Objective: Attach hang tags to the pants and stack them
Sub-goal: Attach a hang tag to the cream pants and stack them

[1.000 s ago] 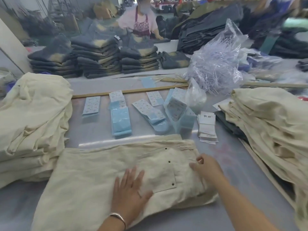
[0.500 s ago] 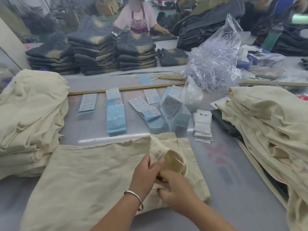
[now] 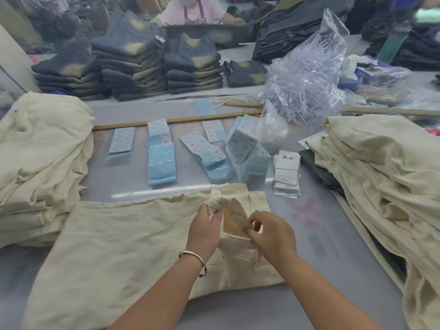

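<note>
Left hand (image 3: pixel 204 226) gripped the bunched waistband of cream pants (image 3: pixel 123 246) at lower centre, right hand (image 3: pixel 271 234) pinched the tan inner lining (image 3: pixel 234 216), fingertips partly hidden, hang tags (image 3: pixel 287 173) upper right, cream stacks (image 3: pixel 40 158) flanking, label print unreadable.

Grey worktable (image 3: pixel 333 234), smooth surface, faint red markings right of centre. Clear plastic sheet over the middle; glare strip along its near fold. Long wooden ruler (image 3: pixel 176 120) lies across the tabletop toward the far edge; a second wooden strip (image 3: pixel 390 111) at the far right. Second table (image 3: pixel 281 67) behind, abutting the far edge, carrying stacks of dark folded garments (image 3: pixel 128 70). Person in a pink top and apron (image 3: pixel 192 10) works at its far side. Pale wall panel (image 3: pixel 14 60) at the left edge. Lighting even, diffuse, overhead; background blurred.
</note>
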`<state>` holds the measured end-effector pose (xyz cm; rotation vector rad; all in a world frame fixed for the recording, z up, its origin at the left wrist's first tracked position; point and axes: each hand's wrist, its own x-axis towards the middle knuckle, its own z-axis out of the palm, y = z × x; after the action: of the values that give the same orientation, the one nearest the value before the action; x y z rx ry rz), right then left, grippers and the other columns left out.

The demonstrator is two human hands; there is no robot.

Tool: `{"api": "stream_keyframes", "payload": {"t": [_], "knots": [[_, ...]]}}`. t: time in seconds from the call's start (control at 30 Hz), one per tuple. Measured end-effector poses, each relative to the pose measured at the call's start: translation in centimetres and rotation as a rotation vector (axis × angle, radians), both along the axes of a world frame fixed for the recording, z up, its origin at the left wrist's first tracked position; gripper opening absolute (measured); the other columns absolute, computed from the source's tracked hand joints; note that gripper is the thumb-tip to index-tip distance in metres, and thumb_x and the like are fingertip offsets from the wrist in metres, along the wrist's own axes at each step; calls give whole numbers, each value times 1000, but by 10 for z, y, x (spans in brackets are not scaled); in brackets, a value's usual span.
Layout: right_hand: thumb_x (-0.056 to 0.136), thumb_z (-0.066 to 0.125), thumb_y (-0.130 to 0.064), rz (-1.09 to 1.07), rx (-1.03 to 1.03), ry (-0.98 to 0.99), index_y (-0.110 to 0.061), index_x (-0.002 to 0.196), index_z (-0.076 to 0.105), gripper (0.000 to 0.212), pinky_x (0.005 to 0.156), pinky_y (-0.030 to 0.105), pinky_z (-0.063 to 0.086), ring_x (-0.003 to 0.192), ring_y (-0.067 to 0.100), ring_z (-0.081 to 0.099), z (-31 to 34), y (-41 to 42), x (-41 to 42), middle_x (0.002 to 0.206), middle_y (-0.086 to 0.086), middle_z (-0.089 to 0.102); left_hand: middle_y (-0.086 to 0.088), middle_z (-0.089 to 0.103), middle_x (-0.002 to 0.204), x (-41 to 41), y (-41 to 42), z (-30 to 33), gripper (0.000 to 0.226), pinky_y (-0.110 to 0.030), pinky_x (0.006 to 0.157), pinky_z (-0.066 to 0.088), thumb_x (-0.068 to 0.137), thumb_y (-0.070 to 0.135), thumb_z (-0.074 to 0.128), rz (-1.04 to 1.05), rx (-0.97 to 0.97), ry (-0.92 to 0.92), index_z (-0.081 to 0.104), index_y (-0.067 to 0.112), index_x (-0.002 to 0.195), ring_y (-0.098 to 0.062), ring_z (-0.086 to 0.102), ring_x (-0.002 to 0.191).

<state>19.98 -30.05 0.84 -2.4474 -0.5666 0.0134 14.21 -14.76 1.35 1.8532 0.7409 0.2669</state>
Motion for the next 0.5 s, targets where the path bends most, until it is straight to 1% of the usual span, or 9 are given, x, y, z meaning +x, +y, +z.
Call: {"api": "stream_keyframes", "payload": {"t": [0.1,0.13,0.2,0.23,0.3,0.33,0.4,0.47,0.5], "knots": [[75,74,-10,55,178,-369,-14,69,71,8,45,28,42,54,20,54,-5,-1,-2,64,-3,59,6,59,80,-2,5,10,13,-23,60,38,94,26,58,7,73,18,56,14,95,-20,58,81],[74,73,-8,82,227,-456,-13,69,71,8,43,28,41,52,19,53,-7,-3,-4,64,-2,57,6,59,85,-4,8,13,16,-27,63,40,91,26,63,23,195,17,55,15,100,-22,59,84],[75,70,-5,120,312,-535,-12,70,72,9,42,29,40,51,18,51,-8,-5,-10,65,-2,56,0,57,98,-8,9,19,31,-33,76,47,80,18,74,17,616,-122,59,13,107,-23,56,91],[78,68,-6,118,351,-545,-12,71,73,11,41,29,40,50,18,50,-10,-5,-13,63,-2,56,-4,58,97,-11,7,21,27,-37,79,49,75,10,77,-21,808,-245,64,13,98,-25,54,91],[83,63,-11,105,413,-546,-12,73,75,16,40,29,40,46,17,51,-11,-5,-22,57,-2,57,-5,61,96,-19,-2,21,20,-39,78,48,65,0,71,-125,982,-354,68,20,70,-25,51,93],[84,61,-13,98,437,-539,-11,74,76,18,40,28,41,45,17,52,-11,-6,-26,55,-1,58,-3,62,102,-23,-7,19,22,-37,79,45,61,2,66,-155,957,-324,68,25,61,-24,50,99],[85,61,-15,94,468,-522,-11,77,77,18,42,28,42,45,17,53,-11,-10,-33,54,-2,59,1,59,121,-29,-15,13,27,-37,94,38,61,8,57,-138,731,-184,73,30,60,-22,44,114],[86,65,-17,124,472,-535,-13,78,78,15,44,27,42,47,16,52,-13,-13,-36,57,-3,60,9,46,136,-32,-22,9,26,-29,109,27,69,17,54,-128,404,-108,77,29,68,-13,34,127],[86,67,-17,141,472,-543,-13,78,78,13,45,26,43,48,16,53,-16,-14,-37,59,-4,61,12,43,137,-33,-26,8,22,-23,109,29,73,23,56,-128,199,-108,77,26,71,-8,35,129]]}}
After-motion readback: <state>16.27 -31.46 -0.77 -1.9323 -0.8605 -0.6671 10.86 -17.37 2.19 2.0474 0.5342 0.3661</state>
